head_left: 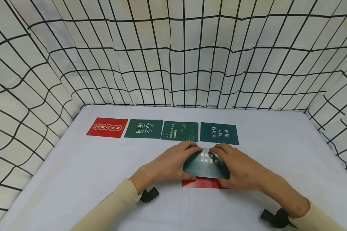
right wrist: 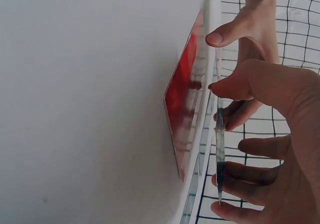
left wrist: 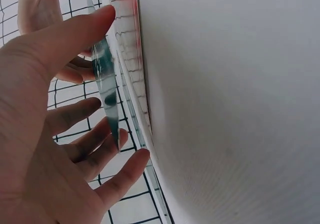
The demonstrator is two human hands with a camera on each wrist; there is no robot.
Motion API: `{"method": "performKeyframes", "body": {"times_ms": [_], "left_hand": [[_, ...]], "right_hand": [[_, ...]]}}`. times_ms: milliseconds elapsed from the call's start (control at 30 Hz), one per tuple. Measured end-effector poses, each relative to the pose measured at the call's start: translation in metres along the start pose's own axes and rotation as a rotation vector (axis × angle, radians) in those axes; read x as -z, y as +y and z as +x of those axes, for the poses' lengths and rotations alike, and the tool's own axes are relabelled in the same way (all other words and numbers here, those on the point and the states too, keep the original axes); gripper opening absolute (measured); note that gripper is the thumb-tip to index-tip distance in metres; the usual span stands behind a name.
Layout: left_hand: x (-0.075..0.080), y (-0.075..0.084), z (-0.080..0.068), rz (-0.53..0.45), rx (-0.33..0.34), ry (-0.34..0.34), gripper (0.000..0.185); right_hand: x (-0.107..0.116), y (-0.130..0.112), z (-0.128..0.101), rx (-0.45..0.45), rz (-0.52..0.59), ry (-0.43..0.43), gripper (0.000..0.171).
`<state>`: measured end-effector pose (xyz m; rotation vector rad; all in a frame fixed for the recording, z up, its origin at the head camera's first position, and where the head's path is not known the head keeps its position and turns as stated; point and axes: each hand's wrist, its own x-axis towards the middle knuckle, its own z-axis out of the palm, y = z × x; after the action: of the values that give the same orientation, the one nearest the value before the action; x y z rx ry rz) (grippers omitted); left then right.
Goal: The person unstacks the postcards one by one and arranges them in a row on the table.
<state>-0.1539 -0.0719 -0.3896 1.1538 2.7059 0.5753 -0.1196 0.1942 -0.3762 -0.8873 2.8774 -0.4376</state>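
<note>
Left hand [head_left: 173,162] and right hand [head_left: 243,168] grip a green card [head_left: 206,170] — between them.

Lettered green card [head_left: 206,168] is raised — red card [head_left: 203,183] below.

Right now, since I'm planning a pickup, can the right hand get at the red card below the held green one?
Probably not: the right hand is busy holding the green card, which hangs over the red card.
</note>
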Motion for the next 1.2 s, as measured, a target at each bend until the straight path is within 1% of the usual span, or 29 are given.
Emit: {"method": "performKeyframes", "body": {"times_ms": [133,300,533,800,1200], "left_hand": [[0.001,-0.003,0.004,-0.015,-0.006,0.014,0.085],[0.003,-0.005,0.008,-0.025,-0.003,0.024,0.083],[0.004,-0.008,0.015,-0.049,-0.019,0.066,0.08],[0.004,-0.008,0.024,-0.066,0.014,0.063,0.081],[0.004,-0.005,0.038,-0.034,0.012,0.072,0.083]], "right_hand": [[0.001,0.005,0.001,-0.008,0.019,0.013,0.088],[0.001,0.011,0.003,0.006,0.026,0.042,0.088],[0.001,0.019,0.003,0.021,0.021,0.083,0.087],[0.001,0.028,0.004,0.012,0.028,0.093,0.084],[0.004,0.037,0.002,-0.018,0.027,0.104,0.087]]}}
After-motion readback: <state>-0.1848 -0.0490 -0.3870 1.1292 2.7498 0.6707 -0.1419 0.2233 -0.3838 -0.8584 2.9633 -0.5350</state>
